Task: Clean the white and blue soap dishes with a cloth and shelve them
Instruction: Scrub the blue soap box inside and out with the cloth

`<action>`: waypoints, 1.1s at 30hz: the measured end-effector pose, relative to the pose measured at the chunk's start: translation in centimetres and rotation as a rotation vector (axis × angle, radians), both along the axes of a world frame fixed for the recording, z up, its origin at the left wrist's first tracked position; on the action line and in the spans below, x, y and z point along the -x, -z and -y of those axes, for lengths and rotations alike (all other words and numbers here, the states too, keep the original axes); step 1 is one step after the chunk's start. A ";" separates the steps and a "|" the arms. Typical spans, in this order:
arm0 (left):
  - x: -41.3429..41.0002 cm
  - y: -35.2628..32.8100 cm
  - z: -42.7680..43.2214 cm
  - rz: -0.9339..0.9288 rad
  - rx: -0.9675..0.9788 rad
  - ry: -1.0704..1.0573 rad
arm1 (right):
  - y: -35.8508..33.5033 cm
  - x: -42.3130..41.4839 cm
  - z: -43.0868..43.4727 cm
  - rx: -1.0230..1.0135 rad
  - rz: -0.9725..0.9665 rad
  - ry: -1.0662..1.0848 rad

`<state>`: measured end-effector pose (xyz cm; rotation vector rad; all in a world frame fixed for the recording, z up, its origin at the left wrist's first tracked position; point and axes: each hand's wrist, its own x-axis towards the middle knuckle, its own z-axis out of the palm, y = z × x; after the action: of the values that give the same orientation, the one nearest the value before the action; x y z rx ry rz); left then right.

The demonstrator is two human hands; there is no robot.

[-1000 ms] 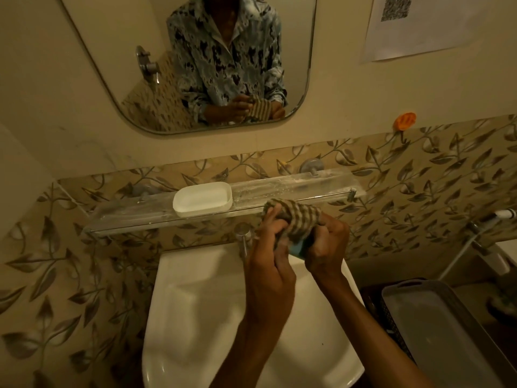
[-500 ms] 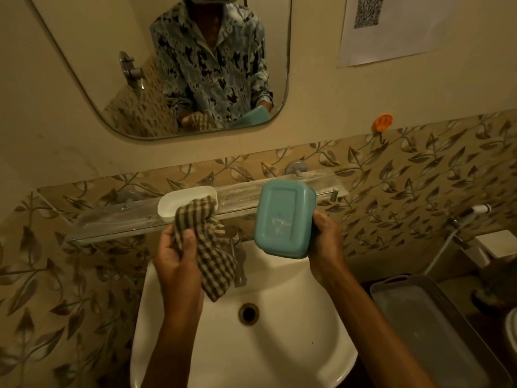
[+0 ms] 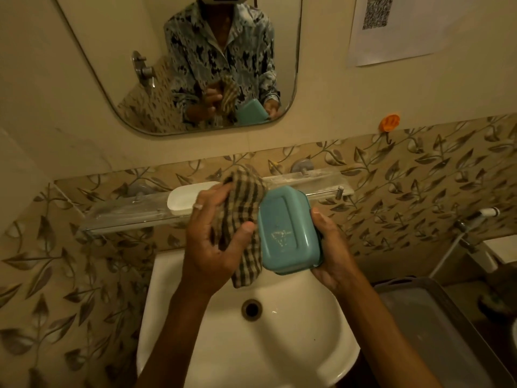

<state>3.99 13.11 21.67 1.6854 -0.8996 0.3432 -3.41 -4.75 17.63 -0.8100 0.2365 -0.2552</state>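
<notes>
Blue soap dish (image 3: 288, 233) up over the sink (image 3: 251, 345), held in the right hand (image 3: 333, 256), fingers wrapped round its right edge and near end, so that grip is firmly closed on it. Flat underside facing the camera, some whitish scuff or residue visible near the middle. Long axis running near-to-far, far end tipped slightly left, roughly upright in the hand rather than lying flat.

Checked cloth (image 3: 243, 219) bunched in the left hand (image 3: 215, 242), thumb and fingers pinching it, loose tail hanging down toward the drain. Cloth touching the dish's left edge, looks like mid-wipe or just about to go across the bottom. Can't tell whether the inside is done, hidden from here.

White soap dish (image 3: 181, 200) already sitting on the glass shelf (image 3: 126, 214) on the far wall, left of the hands, partly behind the left hand. Probably cleaned and shelved, so guessing about halfway or a bit past. Left to do: finish the blue one, then park it on the shelf, plenty of bare shelf showing to the right behind it.

Mirror (image 3: 195, 65) above, grey tray (image 3: 447, 345) off to the near right, not involved.
</notes>
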 end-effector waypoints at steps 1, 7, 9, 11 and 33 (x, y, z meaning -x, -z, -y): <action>0.0 0.1 0.8 0.009 -0.055 0.012 | -0.2 -0.1 -0.4 0.014 0.010 -0.003; -0.2 -0.1 2.3 -0.066 -0.130 0.154 | -1.7 -1.1 -1.1 0.058 0.027 0.072; 0.4 0.1 2.1 -0.047 -0.159 0.140 | -2.1 -1.4 -0.7 0.032 0.004 0.107; 2.0 0.7 2.2 -0.012 -0.173 0.165 | -2.7 -1.6 -0.1 0.032 -0.008 0.139; 7.4 4.2 3.1 -0.111 -0.100 -0.009 | -1.4 -0.5 -0.7 0.081 -0.055 0.234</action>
<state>-3.43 10.00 17.46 1.7824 -0.8388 0.2108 -2.95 -4.08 19.00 -0.8705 0.3748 -0.4650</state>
